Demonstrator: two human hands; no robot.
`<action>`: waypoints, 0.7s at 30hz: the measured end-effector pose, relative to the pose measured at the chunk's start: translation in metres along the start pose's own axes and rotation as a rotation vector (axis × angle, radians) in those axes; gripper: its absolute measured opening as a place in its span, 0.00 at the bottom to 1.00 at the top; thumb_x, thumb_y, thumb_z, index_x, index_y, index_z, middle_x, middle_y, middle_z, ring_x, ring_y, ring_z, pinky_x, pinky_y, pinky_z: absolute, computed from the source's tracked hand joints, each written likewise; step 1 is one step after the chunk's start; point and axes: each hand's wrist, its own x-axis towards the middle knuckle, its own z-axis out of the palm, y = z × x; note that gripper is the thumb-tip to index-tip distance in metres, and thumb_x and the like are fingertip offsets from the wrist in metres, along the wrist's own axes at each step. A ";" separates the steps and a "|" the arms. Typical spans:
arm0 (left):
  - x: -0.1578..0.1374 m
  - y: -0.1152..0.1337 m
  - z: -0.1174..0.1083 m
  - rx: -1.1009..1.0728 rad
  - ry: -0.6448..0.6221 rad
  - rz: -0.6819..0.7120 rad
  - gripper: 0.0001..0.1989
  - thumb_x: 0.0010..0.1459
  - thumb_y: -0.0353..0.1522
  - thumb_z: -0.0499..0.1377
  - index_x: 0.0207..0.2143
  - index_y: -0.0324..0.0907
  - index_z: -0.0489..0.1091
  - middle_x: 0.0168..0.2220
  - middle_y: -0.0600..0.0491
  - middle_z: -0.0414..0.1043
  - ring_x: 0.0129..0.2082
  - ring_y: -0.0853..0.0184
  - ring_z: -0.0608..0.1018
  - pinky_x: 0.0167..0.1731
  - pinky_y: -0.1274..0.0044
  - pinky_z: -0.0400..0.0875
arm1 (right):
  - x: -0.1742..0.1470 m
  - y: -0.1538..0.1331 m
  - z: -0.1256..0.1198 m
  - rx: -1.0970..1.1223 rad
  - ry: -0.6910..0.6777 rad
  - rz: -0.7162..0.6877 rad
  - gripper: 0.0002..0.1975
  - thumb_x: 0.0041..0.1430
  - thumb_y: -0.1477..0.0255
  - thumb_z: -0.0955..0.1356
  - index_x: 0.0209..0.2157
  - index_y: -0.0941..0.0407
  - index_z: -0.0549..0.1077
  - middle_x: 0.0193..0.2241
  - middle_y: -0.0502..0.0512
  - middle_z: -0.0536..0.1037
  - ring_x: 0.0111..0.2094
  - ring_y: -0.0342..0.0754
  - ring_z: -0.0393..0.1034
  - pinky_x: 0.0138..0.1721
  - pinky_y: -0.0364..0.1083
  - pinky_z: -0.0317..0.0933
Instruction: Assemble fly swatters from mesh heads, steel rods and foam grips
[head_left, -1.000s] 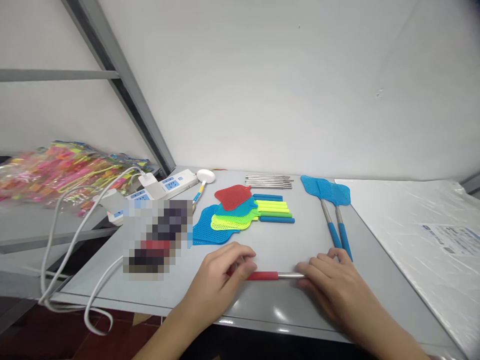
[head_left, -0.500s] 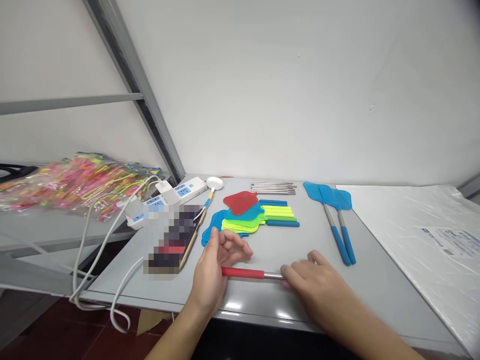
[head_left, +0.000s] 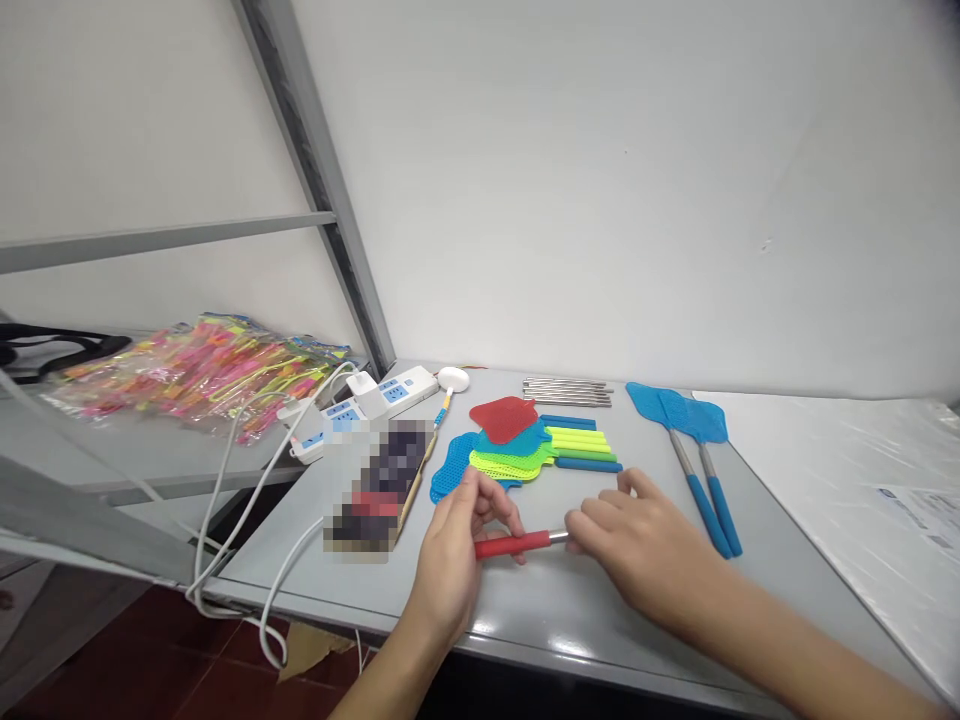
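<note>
A rod with a red grip and a metal shaft lies across the near part of the grey table. My left hand pinches the red grip between thumb and fingers. My right hand holds the metal end, which is mostly hidden under its fingers. Just behind the hands lies a pile of coloured swatter heads, red on top, with several loose coloured grips to their right.
Bare metal rods lie at the back. Two blue assembled swatters lie at right, beside a white sheet. A phone, power strips and trailing cables sit at left, near a bag of coloured items.
Both hands have closed in on each other along the rod, so less of its metal shaft shows. The view has shifted, and everything on the table sits further right.
</note>
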 end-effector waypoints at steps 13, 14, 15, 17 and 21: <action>-0.014 0.017 -0.019 0.779 -0.183 0.082 0.10 0.66 0.40 0.48 0.39 0.46 0.65 0.28 0.55 0.65 0.28 0.65 0.70 0.28 0.77 0.63 | 0.072 0.028 -0.002 0.226 0.027 -0.211 0.11 0.66 0.66 0.62 0.48 0.51 0.70 0.43 0.56 0.75 0.46 0.50 0.67 0.53 0.56 0.53; -0.012 0.016 -0.019 0.601 -0.171 0.008 0.12 0.66 0.42 0.48 0.38 0.46 0.63 0.26 0.57 0.62 0.24 0.68 0.67 0.25 0.78 0.64 | 0.078 0.031 0.004 0.320 0.081 -0.148 0.16 0.66 0.64 0.62 0.53 0.51 0.66 0.49 0.58 0.73 0.50 0.52 0.65 0.53 0.56 0.54; -0.011 0.016 -0.020 0.402 -0.168 -0.064 0.13 0.66 0.43 0.47 0.35 0.45 0.62 0.23 0.60 0.58 0.18 0.72 0.62 0.22 0.79 0.64 | 0.085 0.035 0.010 0.427 0.137 -0.060 0.20 0.66 0.63 0.61 0.58 0.51 0.62 0.54 0.60 0.70 0.54 0.53 0.63 0.53 0.56 0.56; -0.007 0.014 -0.020 0.009 -0.158 -0.158 0.15 0.66 0.44 0.46 0.31 0.44 0.58 0.20 0.64 0.52 0.11 0.77 0.51 0.16 0.79 0.63 | 0.097 0.044 0.027 0.605 0.196 0.134 0.23 0.67 0.62 0.59 0.61 0.51 0.56 0.57 0.61 0.66 0.58 0.53 0.61 0.53 0.56 0.59; -0.002 0.010 -0.015 -0.341 -0.049 -0.155 0.16 0.65 0.43 0.47 0.28 0.44 0.55 0.18 0.65 0.53 0.08 0.79 0.50 0.15 0.79 0.63 | 0.114 0.053 0.064 0.552 -0.010 0.265 0.25 0.65 0.59 0.60 0.60 0.54 0.59 0.57 0.63 0.68 0.57 0.57 0.63 0.53 0.56 0.60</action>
